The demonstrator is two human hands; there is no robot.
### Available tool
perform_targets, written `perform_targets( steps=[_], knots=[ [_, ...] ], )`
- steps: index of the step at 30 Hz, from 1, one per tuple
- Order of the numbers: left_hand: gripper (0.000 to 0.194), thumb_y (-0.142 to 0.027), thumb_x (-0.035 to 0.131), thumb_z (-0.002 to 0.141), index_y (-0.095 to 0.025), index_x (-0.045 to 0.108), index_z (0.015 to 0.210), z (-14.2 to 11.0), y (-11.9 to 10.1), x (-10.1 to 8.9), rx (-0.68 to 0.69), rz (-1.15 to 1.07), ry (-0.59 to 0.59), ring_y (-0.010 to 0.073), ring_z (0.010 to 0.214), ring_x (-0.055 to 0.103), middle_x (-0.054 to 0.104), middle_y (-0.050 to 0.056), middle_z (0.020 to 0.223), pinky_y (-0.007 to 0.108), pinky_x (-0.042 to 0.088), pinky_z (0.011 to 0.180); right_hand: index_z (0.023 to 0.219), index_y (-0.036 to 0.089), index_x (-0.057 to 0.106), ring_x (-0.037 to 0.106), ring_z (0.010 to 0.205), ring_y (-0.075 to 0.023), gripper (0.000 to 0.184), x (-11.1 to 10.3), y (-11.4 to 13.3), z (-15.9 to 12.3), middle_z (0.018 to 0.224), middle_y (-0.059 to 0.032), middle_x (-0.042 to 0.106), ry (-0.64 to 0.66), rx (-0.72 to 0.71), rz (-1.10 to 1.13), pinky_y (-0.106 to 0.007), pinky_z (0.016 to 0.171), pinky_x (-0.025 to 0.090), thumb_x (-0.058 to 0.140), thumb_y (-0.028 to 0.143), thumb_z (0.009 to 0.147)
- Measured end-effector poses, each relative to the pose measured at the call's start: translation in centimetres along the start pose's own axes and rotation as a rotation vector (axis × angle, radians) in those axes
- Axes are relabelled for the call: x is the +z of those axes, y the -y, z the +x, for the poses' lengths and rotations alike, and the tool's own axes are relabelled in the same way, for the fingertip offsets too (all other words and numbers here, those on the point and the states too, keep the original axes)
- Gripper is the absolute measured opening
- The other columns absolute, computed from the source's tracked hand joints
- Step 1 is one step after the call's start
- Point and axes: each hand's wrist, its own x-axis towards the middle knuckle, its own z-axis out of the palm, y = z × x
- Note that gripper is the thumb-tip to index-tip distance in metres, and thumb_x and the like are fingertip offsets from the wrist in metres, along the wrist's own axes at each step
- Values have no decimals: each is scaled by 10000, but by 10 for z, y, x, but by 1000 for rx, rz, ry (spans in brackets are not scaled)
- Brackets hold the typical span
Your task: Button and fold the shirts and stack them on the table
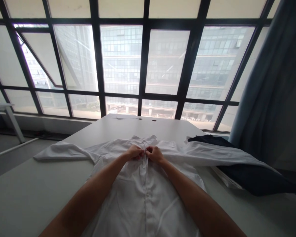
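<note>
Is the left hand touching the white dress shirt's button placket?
Touching: the head view shows the left hand pinching the shirt's button placket near the collar.

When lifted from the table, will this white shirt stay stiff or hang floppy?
The white shirt will probably hang floppy: its sleeve lies in soft folds on the table. It looks thin and light, so it may shift easily.

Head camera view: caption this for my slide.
Left hand and right hand pinch a white shirt on a table.
</note>
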Motion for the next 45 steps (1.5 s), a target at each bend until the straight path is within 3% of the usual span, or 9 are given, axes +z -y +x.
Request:
perform_targets(
  steps=[7,16,20,25,34,39,42,45],
  knots=[
    [279,-255,622,866,-113,622,626,1,5,3,32,-60,-23,76,397,460,589,9,551,199,302,394,803,139,763,622,645,-150,209,7,-9,-4,735,-44,738,-14,-118,24,-219,618,441,562,189,777],
    [282,-295,610,900,-102,649,698,9,11,5,12,-97,-52,82,410,509,653,34,634,203,361,423,873,161,769,644,686,-158,220,6,2,-12,813,-61,767,4,-193,-117,-219,645,434,554,192,836],
    [398,-379,569,933,-118,600,634,17,15,6,-2,-72,-101,87,396,490,600,21,560,210,342,416,886,154,748,651,716,-170,228,6,12,-19,852,-102,762,1,-242,-274,-228,662,418,534,235,878],
    [381,-287,558,925,-134,542,576,22,18,9,-7,-34,-128,76,376,430,510,-11,473,211,314,414,912,186,754,671,841,-177,245,5,14,-20,948,-86,761,24,-271,-290,-229,762,437,514,210,874],
    [337,-193,529,884,-154,510,550,17,18,13,163,79,-156,83,397,409,450,-43,444,211,311,437,802,155,734,644,698,-160,179,8,2,-3,765,-53,739,-98,0,-57,-221,647,452,618,290,821],
    [263,-189,503,896,-146,578,647,9,14,14,275,165,-163,98,427,467,477,-49,474,204,354,484,721,153,696,602,603,-134,192,9,-7,6,659,-24,687,-45,119,76,-204,559,430,559,258,803],
    [151,-219,552,890,-147,651,802,4,13,14,330,250,-210,146,578,582,596,-6,613,231,428,601,679,153,656,560,496,-113,250,11,-11,9,571,-9,642,9,157,114,-191,475,399,488,247,839],
    [192,-286,553,917,-160,688,972,0,13,11,366,487,-295,236,860,650,697,82,849,312,464,805,701,152,641,548,446,-105,240,11,-10,8,552,-2,629,50,174,141,-187,436,386,471,231,850]
  ],
)
